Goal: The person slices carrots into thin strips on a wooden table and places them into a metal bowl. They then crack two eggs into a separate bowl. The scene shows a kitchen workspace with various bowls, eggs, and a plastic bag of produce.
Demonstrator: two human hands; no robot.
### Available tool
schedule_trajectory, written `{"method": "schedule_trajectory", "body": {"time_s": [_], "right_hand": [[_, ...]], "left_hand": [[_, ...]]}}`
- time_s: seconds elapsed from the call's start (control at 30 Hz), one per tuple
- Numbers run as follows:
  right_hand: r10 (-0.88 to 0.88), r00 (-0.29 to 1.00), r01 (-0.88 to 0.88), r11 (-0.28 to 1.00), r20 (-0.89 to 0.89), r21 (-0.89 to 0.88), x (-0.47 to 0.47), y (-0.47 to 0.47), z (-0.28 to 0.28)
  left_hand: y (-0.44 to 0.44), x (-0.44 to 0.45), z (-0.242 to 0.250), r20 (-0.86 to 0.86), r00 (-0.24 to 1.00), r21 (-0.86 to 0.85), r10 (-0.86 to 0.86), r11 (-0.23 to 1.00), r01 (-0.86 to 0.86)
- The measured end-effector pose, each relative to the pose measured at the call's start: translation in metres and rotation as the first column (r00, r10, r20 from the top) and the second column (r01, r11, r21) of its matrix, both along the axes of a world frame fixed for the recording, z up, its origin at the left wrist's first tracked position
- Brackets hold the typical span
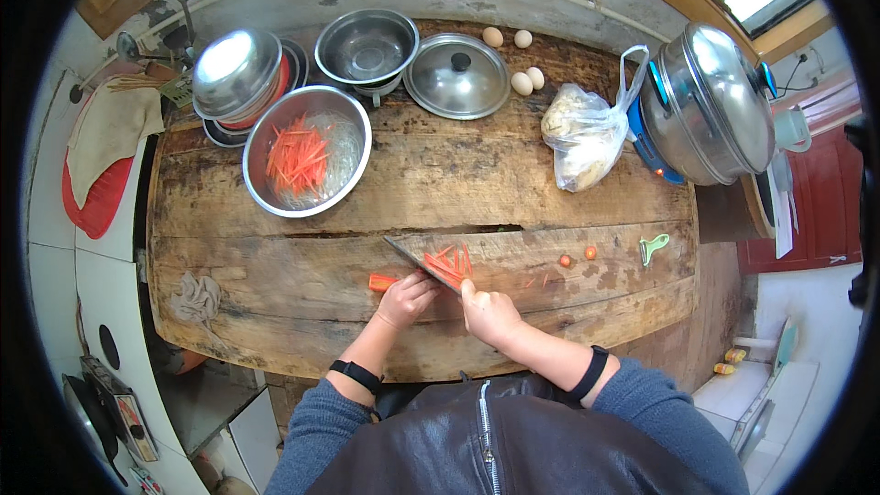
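Note:
My right hand [489, 313] grips a kitchen knife [412, 254], whose dark blade slants away to the upper left. The knife's handle is hidden in my fist. On the blade's left side, my left hand [407, 300] holds down a piece of carrot [381, 282] with curled fingers. Part of that carrot is covered by the hand. Cut carrot strips [450, 262] lie against the right side of the blade. Farther back, a steel bowl [256, 175] contains a heap of carrot shreds [298, 157] beside translucent noodle-like strands [347, 151].
Carrot ends [565, 260] and a green peeler [653, 247] lie to the right on the wooden table [440, 179]. Behind are a pot lid [457, 86], several eggs [522, 83], a plastic bag [581, 137] and a large steamer pot [711, 103]. A crumpled cloth [196, 298] sits at left.

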State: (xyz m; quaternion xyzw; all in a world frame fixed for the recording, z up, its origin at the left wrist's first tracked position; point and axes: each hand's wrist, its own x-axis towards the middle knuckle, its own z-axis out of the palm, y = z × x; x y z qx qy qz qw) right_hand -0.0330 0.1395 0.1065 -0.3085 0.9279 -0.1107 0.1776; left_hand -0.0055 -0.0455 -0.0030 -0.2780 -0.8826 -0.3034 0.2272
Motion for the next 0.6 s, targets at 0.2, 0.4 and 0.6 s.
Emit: {"method": "schedule_trajectory", "body": {"time_s": [0.2, 0.4, 0.6], "right_hand": [[-0.059, 0.996, 0.063, 0.996, 0.067, -0.07, -0.006, 0.008, -0.004], [0.053, 0.996, -0.057, 0.996, 0.066, 0.066, 0.002, 0.019, 0.022], [-0.006, 1.0, 0.005, 1.0, 0.015, 0.026, 0.0, -0.006, -0.002]], "left_hand": [[-0.003, 0.003, 0.006, 0.048, 0.999, -0.026, -0.015, 1.0, 0.016], [-0.004, 0.006, 0.002, 0.078, 0.997, -0.011, 0.001, 1.0, 0.0], [-0.005, 0.007, 0.001, 0.099, 0.995, 0.0, 0.028, 1.0, -0.028]]}}
